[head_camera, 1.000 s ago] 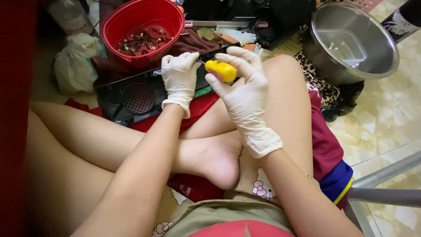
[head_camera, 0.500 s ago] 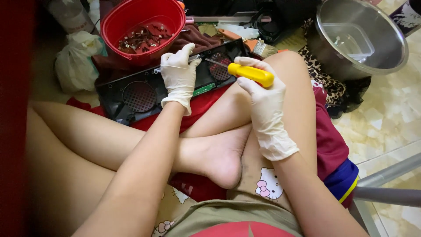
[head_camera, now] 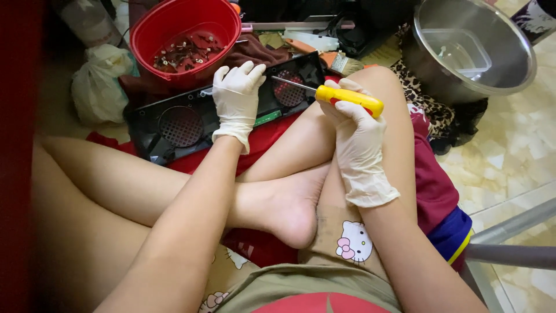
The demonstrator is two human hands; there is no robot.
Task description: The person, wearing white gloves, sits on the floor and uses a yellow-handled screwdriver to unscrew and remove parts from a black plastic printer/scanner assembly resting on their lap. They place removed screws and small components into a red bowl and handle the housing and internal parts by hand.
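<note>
Gloved right fingers (head_camera: 354,109) grip a yellow screwdriver (head_camera: 347,97), its tip on a black fan panel (head_camera: 174,124). Left hand (head_camera: 236,95) rests open on it.

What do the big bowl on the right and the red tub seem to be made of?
The big bowl looks like metal, probably stainless steel: silvery grey, with a brushed sheen and soft reflections inside. The red tub looks like plastic: uniform glossy red, with a thick rounded rim that catches highlights.
</note>
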